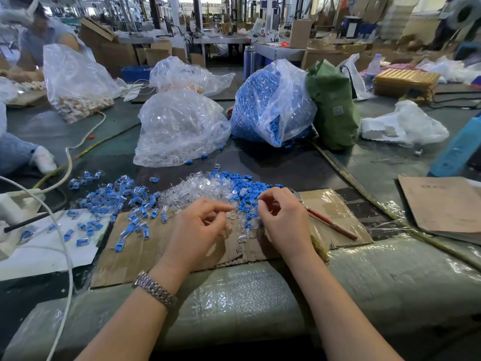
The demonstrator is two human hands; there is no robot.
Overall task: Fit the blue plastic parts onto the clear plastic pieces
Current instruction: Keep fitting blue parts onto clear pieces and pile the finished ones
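Both hands hover over the mixed heap at the middle of the counter (364, 162). The left hand (200, 225) has its fingers curled, thumb and forefinger drawn together toward a clear plastic piece (235, 208) at their tips — whether the grip has truly closed on it I cannot tell, the piece being nearly invisible against the pile. The right hand (282, 217) pinches a small blue part (259, 201) between thumb and forefinger. The loose clear plastic pieces (197, 187) lie just beyond the left hand, the loose blue plastic parts (247, 187) just beyond the right, and the fitted pairs (117, 201) are spread to the left over the cardboard sheet (145, 246). The likely trouble is a slip — the clear piece is slick and hard to see, so a shallow pinch could let it drop back into the heap. A blue part pushed on skewed may also jam or pop off.
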